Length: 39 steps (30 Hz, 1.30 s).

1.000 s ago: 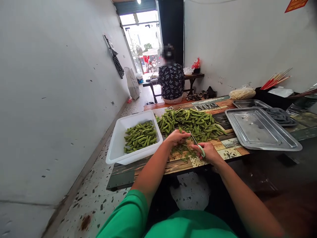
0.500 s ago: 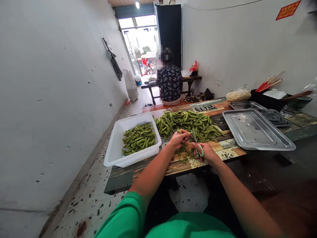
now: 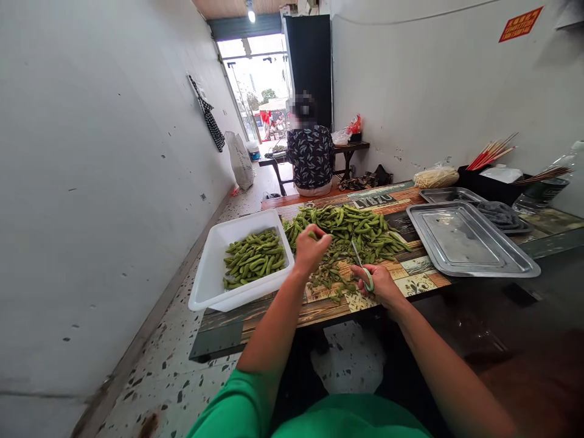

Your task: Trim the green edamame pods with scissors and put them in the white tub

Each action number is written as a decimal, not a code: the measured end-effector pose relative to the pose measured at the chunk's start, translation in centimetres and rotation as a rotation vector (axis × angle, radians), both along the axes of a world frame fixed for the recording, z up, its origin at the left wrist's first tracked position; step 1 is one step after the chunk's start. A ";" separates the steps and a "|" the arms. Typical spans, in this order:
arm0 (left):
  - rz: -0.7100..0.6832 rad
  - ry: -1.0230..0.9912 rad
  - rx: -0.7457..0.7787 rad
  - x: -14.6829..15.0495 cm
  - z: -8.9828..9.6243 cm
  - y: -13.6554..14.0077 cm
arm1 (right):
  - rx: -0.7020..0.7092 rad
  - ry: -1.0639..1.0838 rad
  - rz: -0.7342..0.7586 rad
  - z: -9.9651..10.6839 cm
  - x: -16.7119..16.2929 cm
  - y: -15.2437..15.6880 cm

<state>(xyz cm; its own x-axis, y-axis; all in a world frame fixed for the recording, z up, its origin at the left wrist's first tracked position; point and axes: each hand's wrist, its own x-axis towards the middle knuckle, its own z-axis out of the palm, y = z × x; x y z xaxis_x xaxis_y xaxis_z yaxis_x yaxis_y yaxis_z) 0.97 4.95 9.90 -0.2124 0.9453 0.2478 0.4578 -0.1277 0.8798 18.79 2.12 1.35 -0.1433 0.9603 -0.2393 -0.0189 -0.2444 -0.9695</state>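
My left hand (image 3: 312,250) is raised over the table beside the white tub, fingers closed around a green bean pod (image 3: 312,235) that is mostly hidden by them. My right hand (image 3: 379,285) grips scissors (image 3: 369,280) with pale green handles, the blades pointing up and away; they look closed. Beyond both hands spreads a heap of green bean pods (image 3: 360,222). Small green trimmings (image 3: 335,283) lie on the table between the hands. To the left, the white plastic tub (image 3: 211,267) holds many more pods.
On the right of the patterned table (image 3: 319,310) lies a metal tray (image 3: 474,267), with another tray, a dark cloth (image 3: 502,214) and a black box of skewers (image 3: 479,181) behind it. A person (image 3: 311,158) sits facing away at a farther table.
My left hand has moved left, away from the scissors and toward the tub, with the pod in it. The scissors have closed; my right hand has stayed nearly in place.
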 end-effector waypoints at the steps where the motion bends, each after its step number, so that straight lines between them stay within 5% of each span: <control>1: 0.128 0.105 0.134 -1.3 1.0 -0.5 | -0.006 -0.004 -0.003 0.1 0.0 -0.1; 3: 0.420 0.302 0.250 -4.4 2.7 -1.3 | -0.017 -0.006 -0.009 0.2 0.1 -0.1; 5: 0.615 0.483 0.151 -7.5 3.7 -1.9 | -0.020 -0.007 -0.003 0.1 0.1 0.1; 8: 0.585 0.737 -0.084 -10.0 4.1 -2.3 | 0.001 -0.025 0.009 -0.3 0.0 0.3; 11: 0.417 0.795 0.030 -8.3 3.4 -1.8 | 0.041 -0.047 -0.008 -0.5 -0.1 0.1; 13: 0.116 0.741 0.133 -5.5 2.2 -0.5 | 0.071 -0.066 -0.015 -0.5 -0.1 -0.2; 15: -0.089 0.729 -0.002 -2.5 0.5 1.5 | 0.109 -0.092 -0.014 -0.5 -0.1 -0.5; 18: -0.159 0.762 -0.211 0.6 -2.8 4.8 | 0.155 -0.131 -0.007 -0.6 0.0 -0.6; 21: -0.184 0.772 -0.227 1.2 -5.1 7.2 | 0.170 -0.130 0.001 -1.0 0.0 -0.5; 27: -0.281 0.814 -0.193 0.0 -5.5 7.3 | 0.143 -0.094 0.010 -1.2 0.1 -0.2; 33: -0.340 0.564 -0.001 0.0 -5.7 5.7 | 0.028 -0.100 0.004 -0.1 -0.1 0.1; 39: -0.419 -0.196 -0.143 0.2 -7.1 5.2 | -0.017 -0.087 0.052 1.2 -0.1 0.3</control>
